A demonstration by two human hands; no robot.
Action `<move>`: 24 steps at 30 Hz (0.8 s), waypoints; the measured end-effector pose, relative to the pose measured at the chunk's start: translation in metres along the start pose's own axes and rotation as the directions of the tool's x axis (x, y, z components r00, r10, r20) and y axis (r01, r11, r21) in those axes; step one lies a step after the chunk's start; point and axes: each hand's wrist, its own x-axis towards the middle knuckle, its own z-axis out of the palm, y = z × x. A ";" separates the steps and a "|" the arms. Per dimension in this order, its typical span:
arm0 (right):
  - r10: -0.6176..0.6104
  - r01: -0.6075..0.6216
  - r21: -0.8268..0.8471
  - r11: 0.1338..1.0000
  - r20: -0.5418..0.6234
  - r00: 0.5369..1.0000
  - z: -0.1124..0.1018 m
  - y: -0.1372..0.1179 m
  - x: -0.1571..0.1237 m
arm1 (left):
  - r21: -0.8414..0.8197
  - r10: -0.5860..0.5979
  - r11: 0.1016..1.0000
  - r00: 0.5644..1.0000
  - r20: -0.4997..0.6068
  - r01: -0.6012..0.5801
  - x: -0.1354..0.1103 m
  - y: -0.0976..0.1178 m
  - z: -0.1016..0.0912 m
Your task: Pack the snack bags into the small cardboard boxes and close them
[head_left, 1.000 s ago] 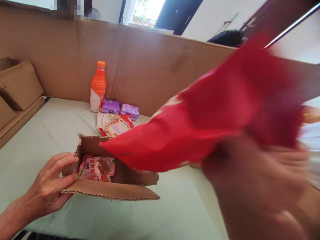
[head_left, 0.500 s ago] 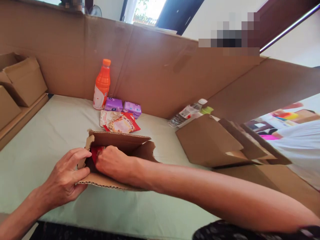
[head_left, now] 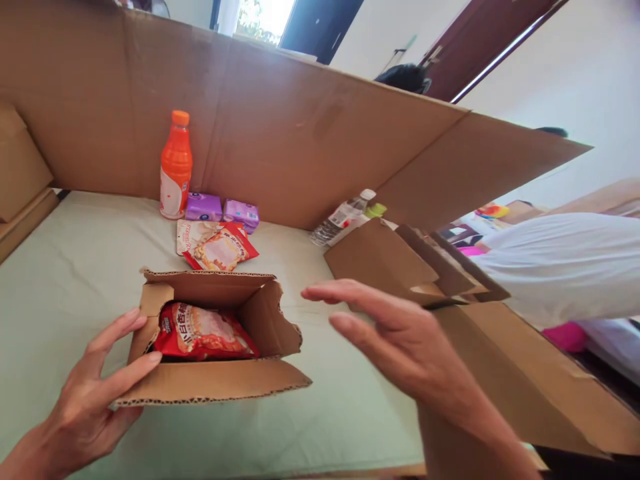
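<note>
An open cardboard box [head_left: 215, 383] stands on the pale green cloth with its flaps up. Inside it lies a red snack bag [head_left: 210, 333] with a nut picture and Chinese lettering. My left hand [head_left: 90, 393] holds the box's left end, thumb and forefinger on the flap there. To the right of the box, my right hand [head_left: 400, 340] hovers in the air, holding nothing, thumb and fingers apart. Behind the box, another red snack bag [head_left: 223, 248] partly covers a pale snack pouch [head_left: 186, 237].
An orange drink bottle [head_left: 176, 167] stands by the rear cardboard wall [head_left: 280, 133], beside two purple tissue packs [head_left: 204, 207] [head_left: 241, 213]. A clear bottle [head_left: 343, 219] leans near other cardboard boxes [head_left: 380, 260] on the right. More boxes [head_left: 20, 160] are at the left. A person in white [head_left: 560, 267] is at the right.
My right hand has come out of the box, letting go of the red snack bag, and moved right. The bag now shows fully inside. The view has shifted a little to the right.
</note>
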 end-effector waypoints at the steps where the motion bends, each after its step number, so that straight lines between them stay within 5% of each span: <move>1: -0.001 0.000 0.015 1.000 0.035 0.999 0.006 0.007 -0.009 | -0.013 0.014 1.000 1.000 -0.011 -0.015 0.001 0.000 0.001; 4: -0.126 0.086 0.156 0.984 0.269 0.955 0.034 0.016 -0.019 | -0.035 0.016 0.999 0.999 -0.041 -0.017 0.009 0.003 0.001; 7: -0.195 0.100 0.256 0.962 0.381 0.904 0.049 0.020 -0.020 | 0.043 -0.115 0.992 0.992 -0.058 0.118 0.018 0.008 0.001; 11: -0.141 0.122 0.150 0.981 0.129 0.982 0.044 0.033 -0.015 | 0.179 -0.197 0.958 0.967 -0.159 0.225 0.027 0.017 0.005; 14: -0.193 0.193 0.000 0.981 -0.077 0.978 0.046 0.046 -0.003 | 0.284 -0.154 0.936 0.968 -0.199 0.207 0.035 0.020 0.007; 19: -0.342 0.342 0.031 0.939 0.177 0.923 0.074 0.058 -0.006 | 0.304 -0.060 0.951 0.998 0.002 0.057 0.040 0.010 0.003; 24: -0.364 0.377 -0.025 0.926 0.206 0.908 0.087 0.067 -0.031 | 0.204 -0.036 0.979 0.982 0.183 -0.002 0.030 -0.005 -0.009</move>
